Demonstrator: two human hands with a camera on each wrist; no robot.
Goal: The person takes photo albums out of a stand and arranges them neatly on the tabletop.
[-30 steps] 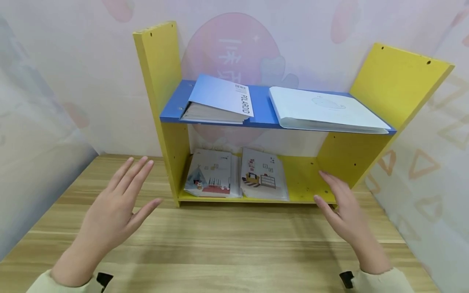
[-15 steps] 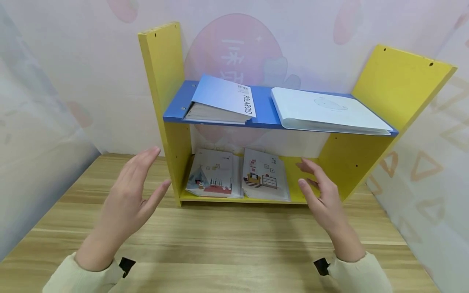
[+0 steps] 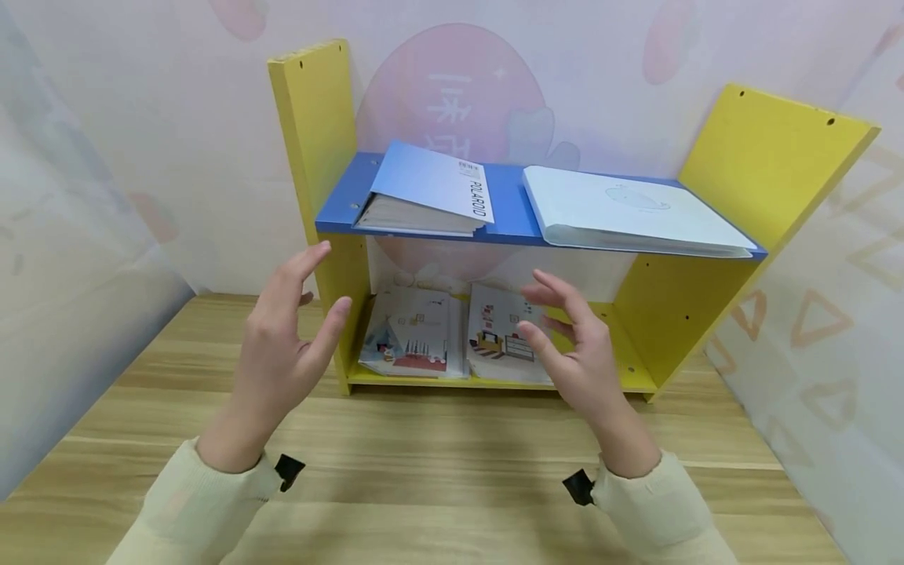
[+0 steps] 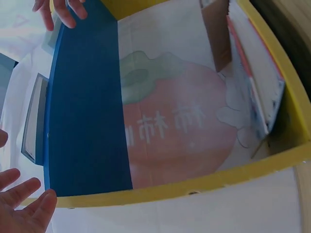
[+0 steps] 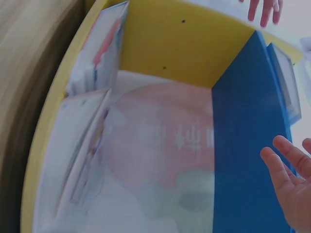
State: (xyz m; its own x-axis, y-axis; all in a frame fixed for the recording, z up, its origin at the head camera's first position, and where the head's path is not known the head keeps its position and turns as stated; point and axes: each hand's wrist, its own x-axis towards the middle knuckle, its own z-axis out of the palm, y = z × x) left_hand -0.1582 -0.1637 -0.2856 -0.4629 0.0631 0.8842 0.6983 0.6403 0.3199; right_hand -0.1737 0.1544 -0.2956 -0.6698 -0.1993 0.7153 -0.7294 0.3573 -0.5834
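Yellow shelf [image 3: 773, 173]; left hand [image 3: 282, 341], right hand [image 3: 585, 357] raised before it, loosely curved.

Shelf unit [image 3: 657, 322]: stands on the table [image 3: 452, 479] ahead of me, just before the backdrop [image 3: 212, 118].
Upper board [image 3: 512, 208]: spans from the left panel [image 3: 318, 118] to the right panel [image 3: 770, 157].
Left binder [image 3: 427, 184]: on the upper board, near the left panel.
Right binder [image 3: 636, 208]: same board, toward the right panel; gap between binders.
Left book stack [image 3: 406, 337]: on the lower board [image 3: 632, 357], beside the left panel.
Right book stack [image 3: 494, 329]: just right of the left one, near mid-board.
My left hand [image 3: 286, 337]: nearer me than the left panel.
My right hand [image 3: 575, 345]: before the right book stack's right edge.
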